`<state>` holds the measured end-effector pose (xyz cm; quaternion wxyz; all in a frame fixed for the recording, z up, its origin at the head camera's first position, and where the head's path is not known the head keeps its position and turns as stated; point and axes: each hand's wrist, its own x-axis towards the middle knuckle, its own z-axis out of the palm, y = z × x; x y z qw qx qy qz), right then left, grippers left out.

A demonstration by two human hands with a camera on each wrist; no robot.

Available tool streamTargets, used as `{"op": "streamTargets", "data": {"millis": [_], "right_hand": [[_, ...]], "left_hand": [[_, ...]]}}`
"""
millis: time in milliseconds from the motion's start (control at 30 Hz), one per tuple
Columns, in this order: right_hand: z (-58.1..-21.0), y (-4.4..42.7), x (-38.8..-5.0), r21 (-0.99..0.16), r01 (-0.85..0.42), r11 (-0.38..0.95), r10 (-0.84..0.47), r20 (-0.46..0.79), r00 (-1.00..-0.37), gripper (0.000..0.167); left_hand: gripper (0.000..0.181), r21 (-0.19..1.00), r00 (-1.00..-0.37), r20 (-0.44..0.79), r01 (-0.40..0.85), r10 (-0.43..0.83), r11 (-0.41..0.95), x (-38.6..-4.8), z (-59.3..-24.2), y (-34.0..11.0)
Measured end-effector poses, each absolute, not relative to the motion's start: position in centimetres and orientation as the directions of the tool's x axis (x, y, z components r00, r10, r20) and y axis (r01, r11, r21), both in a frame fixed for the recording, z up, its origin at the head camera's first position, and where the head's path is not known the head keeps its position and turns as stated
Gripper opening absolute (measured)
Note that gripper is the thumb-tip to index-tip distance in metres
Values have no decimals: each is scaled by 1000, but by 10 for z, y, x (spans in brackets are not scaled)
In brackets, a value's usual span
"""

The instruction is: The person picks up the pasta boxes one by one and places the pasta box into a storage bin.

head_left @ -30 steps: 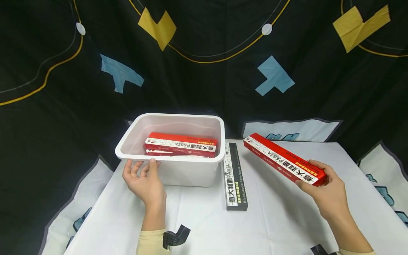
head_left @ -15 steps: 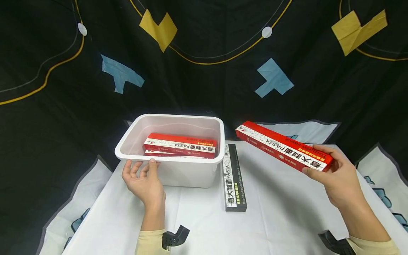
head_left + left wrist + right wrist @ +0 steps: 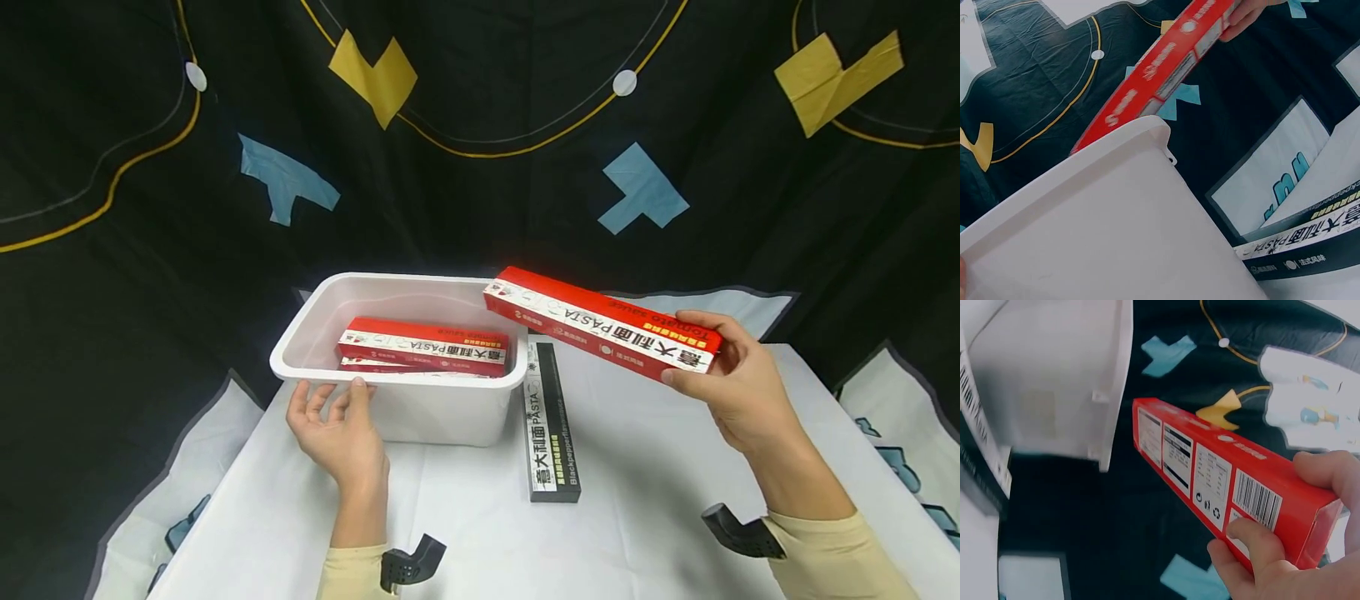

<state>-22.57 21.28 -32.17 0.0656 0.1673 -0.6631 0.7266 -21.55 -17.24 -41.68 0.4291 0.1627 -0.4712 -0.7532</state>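
My right hand [image 3: 742, 387] grips a red pasta box [image 3: 600, 321] by its right end. The box is held in the air, tilted, with its far end over the right rim of a white plastic bin [image 3: 450, 412]. In the right wrist view, thumb and fingers pinch the box [image 3: 1210, 469] near its barcode. My left hand [image 3: 345, 433] touches the bin's front rim, fingertips under the lip and thumb against it. Inside the bin lies a red pasta box [image 3: 423, 343] on top of another one that is partly hidden. The left wrist view shows the bin's wall [image 3: 1104, 225].
A black pasta box [image 3: 553, 421] lies lengthwise on the white-covered table [image 3: 465, 517], just right of the bin. Behind the table hangs a dark cloth [image 3: 465, 208] with yellow and blue patches.
My right hand has lifted the red pasta box and brought it left, from above the table to the bin's right rim. My left hand stays at the front rim.
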Motion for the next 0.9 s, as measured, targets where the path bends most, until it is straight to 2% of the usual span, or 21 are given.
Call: {"op": "streamTargets", "data": {"millis": [200, 467, 700, 900], "right_hand": [[-329, 179, -248, -956, -273, -104, -252, 291, -923, 60], [-338, 129, -272, -974, -222, -50, -348, 225, -910, 66], [-341, 91, -284, -982, -191, -11, -417, 178, -892, 66], [-346, 63, -291, -983, -170, 72, -421, 124, -899, 65]], "left_hand": [[70, 852, -575, 161, 491, -802, -181, -215, -417, -173], [72, 854, -586, 157, 484, -795, -189, -215, -417, -171], [73, 852, -580, 167, 492, -798, -179, -215, -418, -171], [73, 860, -583, 167, 480, -795, -171, -214, -418, -170]]}}
